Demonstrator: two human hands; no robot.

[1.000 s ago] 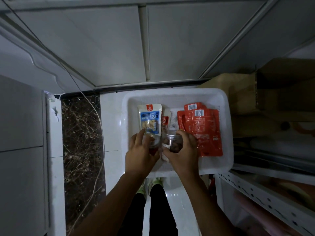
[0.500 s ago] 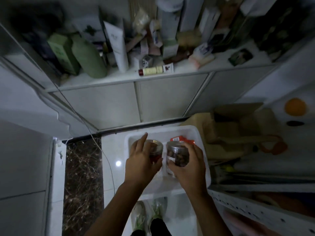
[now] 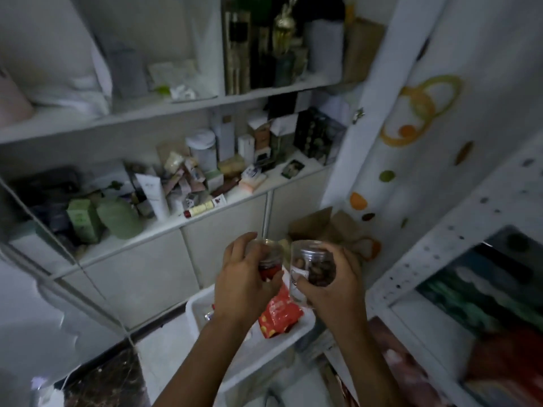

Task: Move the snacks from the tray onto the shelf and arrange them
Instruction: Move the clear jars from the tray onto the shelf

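Two jars held above the tray (image 3: pixel 194 312); left hand (image 3: pixel 241 286), right hand (image 3: pixel 332 289).

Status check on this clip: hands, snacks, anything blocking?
Left hand gripping small red-filled jar. Right hand gripping clear jar. Both above white tray; red packet remains inside. Nothing blocking.

Dim light. White built-in shelving (image 3: pixel 164 113) crammed with boxes and bottles stands above closed cabinet doors (image 3: pixel 226 248). Dark marble floor strip (image 3: pixel 100 383) lower left; fruit-patterned wall (image 3: pixel 426 136) at right.
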